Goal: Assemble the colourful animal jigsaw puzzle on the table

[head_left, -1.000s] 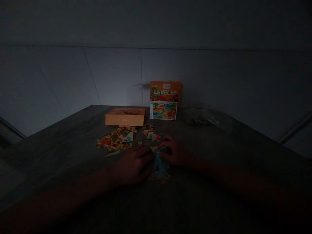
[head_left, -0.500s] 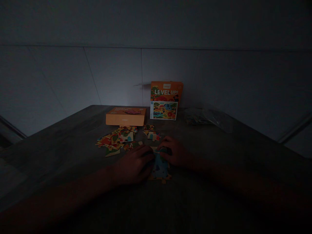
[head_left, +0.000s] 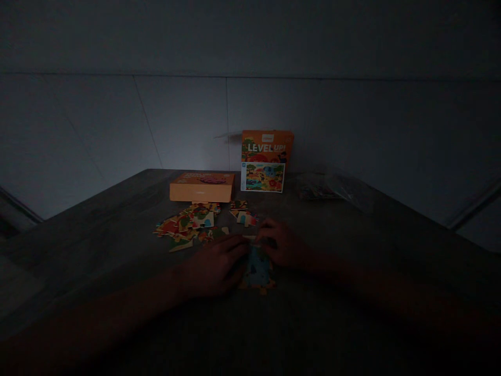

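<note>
A partly joined jigsaw puzzle [head_left: 258,269], mostly blue with a tan border, lies flat on the table in front of me. My left hand [head_left: 219,265] is at its left side, fingers bent over that edge and thumb low beside it. At the upper right, my right hand [head_left: 282,244] has its fingers curled and pinched at a puzzle piece along the top edge. The fingertips of both hands nearly meet there. Dim light and the fingers hide much of that piece.
Loose puzzle pieces [head_left: 183,222] lie heaped to the left, with several more pieces [head_left: 246,217] beyond my hands. An orange box [head_left: 201,190] lies flat behind the heap. An upright box [head_left: 267,156] with a picture card leans near the wall. Right of it is a clear plastic bag [head_left: 324,188].
Both hands stay at the puzzle with only slight finger shifts near its top edge. My left fingertips have edged slightly right. The boxes and loose pieces are unmoved.
</note>
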Demonstrator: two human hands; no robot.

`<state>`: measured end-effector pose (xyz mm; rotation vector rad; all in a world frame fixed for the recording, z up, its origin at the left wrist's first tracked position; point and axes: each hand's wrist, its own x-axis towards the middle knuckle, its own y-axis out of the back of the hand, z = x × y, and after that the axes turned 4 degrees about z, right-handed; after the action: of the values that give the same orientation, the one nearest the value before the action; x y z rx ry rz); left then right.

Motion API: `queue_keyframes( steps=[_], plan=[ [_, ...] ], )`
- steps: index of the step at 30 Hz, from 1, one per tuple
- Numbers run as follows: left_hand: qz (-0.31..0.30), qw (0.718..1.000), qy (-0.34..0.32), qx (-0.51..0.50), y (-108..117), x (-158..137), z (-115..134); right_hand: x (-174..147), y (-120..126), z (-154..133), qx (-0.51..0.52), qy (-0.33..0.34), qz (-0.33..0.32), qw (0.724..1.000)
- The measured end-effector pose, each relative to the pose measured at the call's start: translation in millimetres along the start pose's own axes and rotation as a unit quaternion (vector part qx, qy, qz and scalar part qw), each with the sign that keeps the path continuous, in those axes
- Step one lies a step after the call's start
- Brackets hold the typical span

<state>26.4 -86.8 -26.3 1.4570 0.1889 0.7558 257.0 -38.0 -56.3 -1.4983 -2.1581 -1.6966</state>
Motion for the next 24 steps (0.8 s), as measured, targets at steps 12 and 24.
queue_keyframes(
  steps=[12, 24],
  plan=[
    [0.019, 0.999, 0.048, 0.015, -6, -4, -6, 0, 7, -9, -0.001, 0.084, 0.080, 0.993],
    [0.067, 0.989, 0.104, 0.083, 0, -3, -18, 0, 5, -6, 0.074, 0.112, -0.051, 0.990]
  ],
)
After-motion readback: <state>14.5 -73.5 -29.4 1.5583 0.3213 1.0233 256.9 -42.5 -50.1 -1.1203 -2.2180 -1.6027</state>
